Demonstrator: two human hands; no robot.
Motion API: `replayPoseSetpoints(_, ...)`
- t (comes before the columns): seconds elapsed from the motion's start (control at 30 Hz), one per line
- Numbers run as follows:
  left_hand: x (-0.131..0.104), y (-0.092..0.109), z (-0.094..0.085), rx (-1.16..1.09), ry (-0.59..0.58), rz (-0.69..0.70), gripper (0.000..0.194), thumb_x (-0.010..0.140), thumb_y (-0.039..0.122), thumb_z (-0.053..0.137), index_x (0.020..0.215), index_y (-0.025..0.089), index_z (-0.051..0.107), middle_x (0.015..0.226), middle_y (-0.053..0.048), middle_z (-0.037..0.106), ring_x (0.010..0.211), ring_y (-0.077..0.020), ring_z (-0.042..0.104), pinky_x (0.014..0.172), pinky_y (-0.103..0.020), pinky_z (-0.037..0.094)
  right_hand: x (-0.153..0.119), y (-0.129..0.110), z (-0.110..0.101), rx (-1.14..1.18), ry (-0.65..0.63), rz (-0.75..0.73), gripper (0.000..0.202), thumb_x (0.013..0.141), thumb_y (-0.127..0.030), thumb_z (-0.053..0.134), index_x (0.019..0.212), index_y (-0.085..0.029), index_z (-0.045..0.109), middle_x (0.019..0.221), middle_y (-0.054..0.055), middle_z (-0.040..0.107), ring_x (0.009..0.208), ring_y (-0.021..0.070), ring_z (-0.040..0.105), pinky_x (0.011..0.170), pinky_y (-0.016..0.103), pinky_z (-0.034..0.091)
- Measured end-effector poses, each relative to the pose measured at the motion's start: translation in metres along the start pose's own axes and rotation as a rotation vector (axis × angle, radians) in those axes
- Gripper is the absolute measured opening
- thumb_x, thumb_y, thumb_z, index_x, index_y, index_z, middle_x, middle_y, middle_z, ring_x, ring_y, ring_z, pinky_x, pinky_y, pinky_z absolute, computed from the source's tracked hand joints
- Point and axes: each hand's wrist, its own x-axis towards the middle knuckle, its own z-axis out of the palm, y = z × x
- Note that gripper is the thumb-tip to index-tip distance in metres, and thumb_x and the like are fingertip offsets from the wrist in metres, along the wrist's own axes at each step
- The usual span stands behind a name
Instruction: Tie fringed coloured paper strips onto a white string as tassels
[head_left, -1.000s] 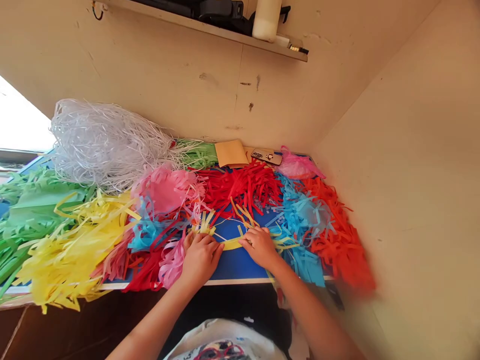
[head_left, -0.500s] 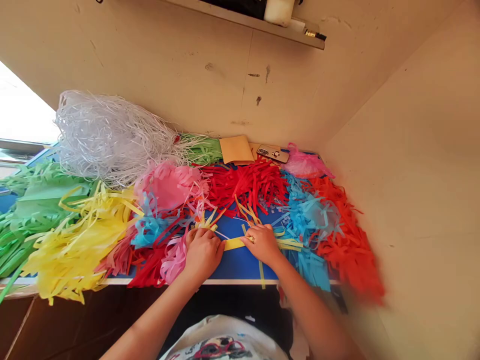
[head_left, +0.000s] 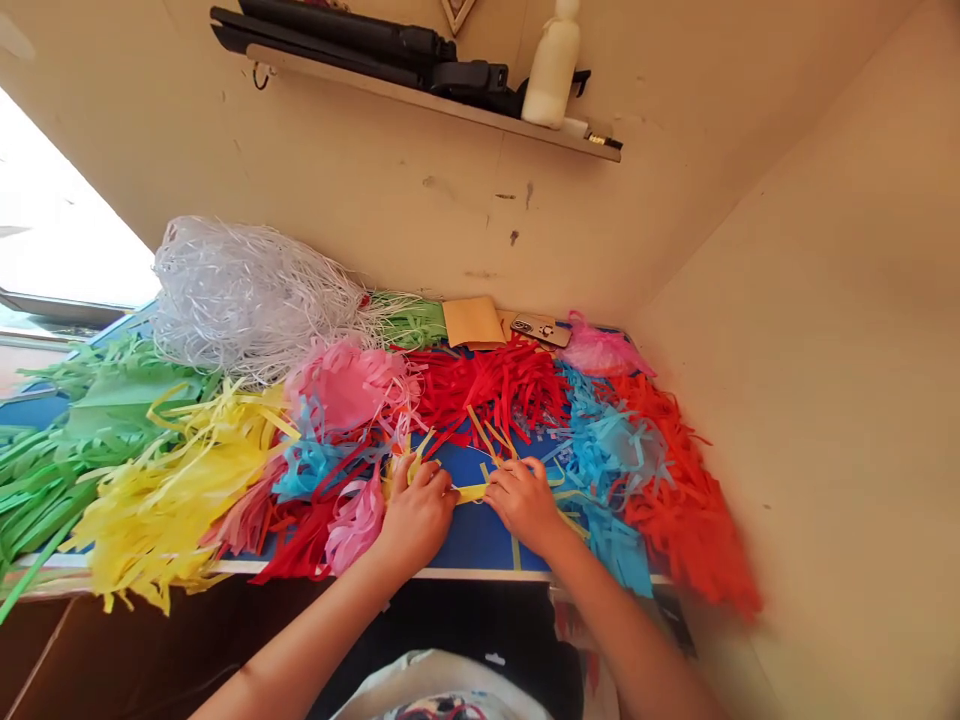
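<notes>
Both my hands are over the blue tabletop (head_left: 472,540), a short way apart near its front edge. A yellow paper strip (head_left: 472,493) spans the gap between them. Its left end is gripped by my left hand (head_left: 418,505), whose fingers are bent. The other end is pinched by my right hand (head_left: 523,500), its fingers curled. Yellow fringes stick out behind and beside both hands. Just behind them lies a heap of red paper fringe (head_left: 495,385).
Left lie yellow fringe (head_left: 172,490), green fringe (head_left: 112,410), pink fringe (head_left: 349,385) and a white string bundle (head_left: 255,290). Right are blue fringe (head_left: 615,440) and orange-red fringe (head_left: 694,510). An envelope (head_left: 473,323) and phone (head_left: 540,329) lie behind; above hangs a shelf (head_left: 450,103).
The view has tilted up, showing more of the shelf. My hands are slightly closer together, and less of the yellow strip shows between them.
</notes>
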Motion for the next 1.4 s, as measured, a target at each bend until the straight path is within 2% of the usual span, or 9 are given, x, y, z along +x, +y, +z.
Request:
replayPoseSetpoints(0.17, -0.006, 0.008, 0.0, 0.028, 0.077, -0.022, 0.017, 0.089, 0.019, 0.057, 0.084, 0.027, 0.071, 0.086, -0.002, 0.07, 0.102, -0.0262, 0.059, 0.108, -0.054, 0.024, 0.007, -0.009, -0.004, 0.092, 0.032, 0.076, 0.005, 0.088, -0.028, 0.067, 0.089, -0.023, 0.068, 0.1, 0.003, 0.071, 0.105, 0.0227, 0.054, 0.095, 0.043, 0.027)
replayPoseSetpoints(0.33, -0.009, 0.005, -0.002, 0.033, 0.171, -0.034, 0.02, 0.092, 0.021, 0.056, 0.084, 0.031, 0.071, 0.082, 0.001, 0.071, 0.099, -0.0232, 0.061, 0.105, -0.05, 0.025, -0.004, -0.005, -0.009, -0.011, 0.127, 0.085, 0.02, 0.092, -0.015, 0.055, 0.102, -0.026, 0.069, 0.106, 0.003, 0.072, 0.105, 0.0223, 0.055, 0.097, 0.044, 0.026)
replayPoseSetpoints(0.5, -0.013, 0.005, -0.001, 0.042, 0.168, -0.051, 0.026, 0.094, 0.02, 0.051, 0.078, 0.028, 0.069, 0.078, 0.001, 0.07, 0.096, -0.0228, 0.061, 0.104, -0.05, 0.024, -0.025, 0.022, -0.042, -0.125, 0.103, 0.231, 0.033, 0.089, -0.014, 0.056, 0.117, -0.028, 0.065, 0.116, 0.005, 0.069, 0.113, 0.0282, 0.052, 0.099, 0.049, 0.026)
replayPoseSetpoints(0.6, -0.015, 0.009, 0.002, 0.029, 0.157, -0.051, 0.026, 0.094, 0.019, 0.05, 0.078, 0.028, 0.069, 0.079, 0.001, 0.07, 0.097, -0.0232, 0.061, 0.105, -0.05, 0.024, -0.026, 0.009, -0.054, -0.111, 0.079, 0.23, 0.049, 0.084, -0.015, 0.06, 0.131, -0.024, 0.055, 0.131, 0.009, 0.06, 0.126, 0.0314, 0.043, 0.105, 0.052, 0.021)
replayPoseSetpoints(0.67, -0.017, 0.013, 0.004, 0.01, 0.153, -0.04, 0.024, 0.093, 0.018, 0.051, 0.078, 0.027, 0.068, 0.079, 0.001, 0.07, 0.098, -0.0231, 0.061, 0.105, -0.05, 0.025, -0.023, -0.012, -0.045, -0.055, 0.088, 0.134, 0.04, 0.087, -0.016, 0.058, 0.126, -0.026, 0.058, 0.127, 0.007, 0.063, 0.124, 0.0275, 0.046, 0.106, 0.049, 0.022)
replayPoseSetpoints(0.77, -0.023, 0.017, 0.008, -0.01, 0.124, 0.0, 0.021, 0.091, 0.016, 0.054, 0.082, 0.027, 0.069, 0.079, 0.001, 0.071, 0.099, -0.0232, 0.062, 0.103, -0.048, 0.028, -0.022, -0.035, -0.015, -0.015, 0.092, 0.066, 0.019, 0.094, -0.017, 0.053, 0.102, -0.027, 0.068, 0.097, 0.002, 0.072, 0.098, 0.0202, 0.058, 0.094, 0.041, 0.03)
replayPoseSetpoints(0.9, -0.036, 0.007, 0.013, -0.081, 0.078, 0.068, 0.021, 0.089, 0.015, 0.058, 0.095, 0.031, 0.07, 0.087, 0.001, 0.074, 0.097, -0.0233, 0.063, 0.1, -0.047, 0.031, -0.036, -0.031, 0.013, 0.008, 0.107, 0.061, 0.021, 0.097, -0.018, 0.051, 0.095, -0.026, 0.07, 0.084, 0.001, 0.072, 0.082, 0.0167, 0.058, 0.082, 0.036, 0.033)
replayPoseSetpoints(1.13, -0.042, -0.014, 0.01, -0.264, 0.028, 0.022, 0.024, 0.095, 0.03, 0.05, 0.088, 0.028, 0.073, 0.092, -0.002, 0.074, 0.091, -0.0211, 0.063, 0.092, -0.041, 0.036, -0.046, -0.005, 0.013, 0.288, 0.063, 0.246, 0.016, 0.09, -0.026, 0.065, 0.075, -0.024, 0.071, 0.082, -0.001, 0.07, 0.079, 0.0151, 0.06, 0.081, 0.033, 0.037)
replayPoseSetpoints(1.4, -0.028, 0.0, 0.008, -0.214, -0.026, -0.147, 0.023, 0.091, 0.031, 0.053, 0.079, 0.024, 0.071, 0.086, -0.003, 0.071, 0.086, -0.0236, 0.061, 0.087, -0.045, 0.035, -0.033, -0.007, 0.005, 0.371, 0.012, 0.393, 0.011, 0.082, -0.02, 0.068, 0.071, -0.021, 0.065, 0.082, 0.001, 0.065, 0.081, 0.0167, 0.059, 0.078, 0.033, 0.038)
